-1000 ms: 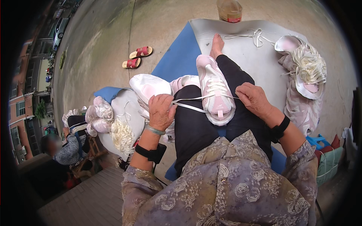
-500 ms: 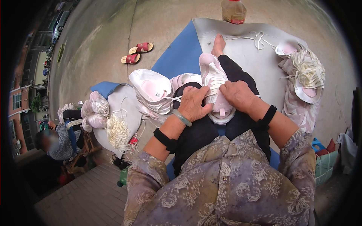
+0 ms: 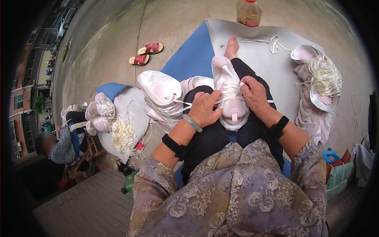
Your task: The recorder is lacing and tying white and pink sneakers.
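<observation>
**Right hand point(image 3: 254, 94) and left hand point(image 3: 202, 110) drawn in to the shoe point(image 3: 235, 106) since the earliest frame**

Both hands were wide apart then, with the white lace point(image 3: 229, 87) stretched outward; now both are at the eyelets. Judged meaning: lacing has passed from a long pull to close finger work at the shoe.

Nearest, the patterned shirt point(image 3: 233, 193) fills the foreground. Beyond it, the shoe lies over the black trousers point(image 3: 205, 128), toe pointing far. Right grip appears narrow, holding lace at the right eyelet row. Left fingertips meet the left row; whether that grip holds lace cannot be told.

Just left of the left hand, an upper stack point(image 3: 160, 93) leans close. Farther left is a cream lace bundle point(image 3: 124, 138). On the right, a second bundle point(image 3: 324, 74) rests on another stack point(image 3: 314, 122). Farther out, a loose lace point(image 3: 273, 44) lies on the pale sheet point(image 3: 266, 65); red slippers point(image 3: 152, 48) sit far left, and a jug point(image 3: 249, 15) stands at the far edge.
</observation>
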Action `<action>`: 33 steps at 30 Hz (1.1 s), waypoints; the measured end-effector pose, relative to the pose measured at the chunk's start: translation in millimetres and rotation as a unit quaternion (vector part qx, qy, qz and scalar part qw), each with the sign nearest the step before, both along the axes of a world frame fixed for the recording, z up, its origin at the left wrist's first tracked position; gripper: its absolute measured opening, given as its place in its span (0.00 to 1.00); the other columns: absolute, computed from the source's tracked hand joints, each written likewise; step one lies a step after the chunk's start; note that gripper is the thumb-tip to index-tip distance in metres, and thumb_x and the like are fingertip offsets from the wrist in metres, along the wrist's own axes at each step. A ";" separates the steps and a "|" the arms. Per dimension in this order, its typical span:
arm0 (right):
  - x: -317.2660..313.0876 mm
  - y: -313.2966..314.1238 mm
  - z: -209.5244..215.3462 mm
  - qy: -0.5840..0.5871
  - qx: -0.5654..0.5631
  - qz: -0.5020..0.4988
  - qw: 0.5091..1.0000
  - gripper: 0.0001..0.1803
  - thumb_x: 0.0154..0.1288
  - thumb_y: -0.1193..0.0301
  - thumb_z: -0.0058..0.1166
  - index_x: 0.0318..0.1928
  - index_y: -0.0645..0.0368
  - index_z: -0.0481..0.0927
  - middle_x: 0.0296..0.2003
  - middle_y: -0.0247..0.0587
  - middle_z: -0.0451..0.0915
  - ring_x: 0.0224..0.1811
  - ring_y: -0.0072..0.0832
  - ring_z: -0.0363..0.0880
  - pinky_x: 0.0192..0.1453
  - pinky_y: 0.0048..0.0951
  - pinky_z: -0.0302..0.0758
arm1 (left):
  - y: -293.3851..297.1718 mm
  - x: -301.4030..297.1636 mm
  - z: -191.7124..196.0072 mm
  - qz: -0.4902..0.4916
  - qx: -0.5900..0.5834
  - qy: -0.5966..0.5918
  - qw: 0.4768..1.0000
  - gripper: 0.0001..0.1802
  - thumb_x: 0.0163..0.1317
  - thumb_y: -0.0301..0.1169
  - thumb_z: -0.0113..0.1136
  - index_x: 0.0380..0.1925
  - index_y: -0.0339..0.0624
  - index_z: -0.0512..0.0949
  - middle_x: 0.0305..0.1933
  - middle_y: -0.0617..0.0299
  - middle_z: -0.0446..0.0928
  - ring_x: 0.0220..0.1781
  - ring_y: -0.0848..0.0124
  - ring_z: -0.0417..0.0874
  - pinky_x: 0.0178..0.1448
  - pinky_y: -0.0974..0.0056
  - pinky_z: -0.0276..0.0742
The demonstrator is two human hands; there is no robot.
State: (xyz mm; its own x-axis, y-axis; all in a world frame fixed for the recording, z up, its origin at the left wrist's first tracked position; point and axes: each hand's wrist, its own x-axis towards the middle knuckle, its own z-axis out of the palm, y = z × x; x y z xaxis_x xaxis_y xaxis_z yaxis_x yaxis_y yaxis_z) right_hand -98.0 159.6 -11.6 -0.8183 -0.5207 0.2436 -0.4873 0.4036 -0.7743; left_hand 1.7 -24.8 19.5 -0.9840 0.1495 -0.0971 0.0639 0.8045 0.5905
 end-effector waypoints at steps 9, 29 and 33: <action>-44.9 23.6 56.0 -0.483 -0.046 0.152 0.861 0.09 0.56 0.70 0.47 0.31 0.63 0.77 0.21 0.34 0.75 0.18 0.18 0.70 0.24 0.17 0.69 | 3.7 0.7 1.6 0.023 -0.011 0.049 0.998 0.18 0.49 0.31 0.57 0.43 0.42 0.72 0.26 0.55 0.76 0.31 0.56 0.77 0.41 0.58 0.69; -17.5 8.1 27.9 0.024 0.139 0.025 0.990 0.03 0.48 0.72 0.50 0.24 0.56 0.76 0.23 0.41 0.76 0.30 0.41 0.77 0.35 0.40 0.72 | -16.0 -1.1 9.6 0.056 -0.103 0.055 0.992 0.03 0.51 0.27 0.54 0.27 0.44 0.76 0.23 0.56 0.75 0.28 0.56 0.78 0.31 0.57 0.72; -36.6 7.8 25.4 -0.037 -0.044 -0.130 0.990 0.06 0.52 0.70 0.49 0.25 0.59 0.75 0.20 0.40 0.73 0.24 0.31 0.71 0.34 0.30 0.69 | -64.4 12.2 16.8 0.065 -0.127 0.032 0.989 0.04 0.50 0.29 0.54 0.23 0.43 0.77 0.23 0.55 0.75 0.30 0.56 0.78 0.34 0.56 0.72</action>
State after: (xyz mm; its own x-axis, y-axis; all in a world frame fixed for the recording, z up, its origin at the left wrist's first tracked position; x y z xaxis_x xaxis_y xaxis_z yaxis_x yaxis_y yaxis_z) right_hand -134.5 167.5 13.8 -0.9389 -0.2702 0.2131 -0.3168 0.4372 -0.8417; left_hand 13.9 -89.2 36.3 -0.9987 -0.0005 -0.0513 -0.0193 0.9303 0.3663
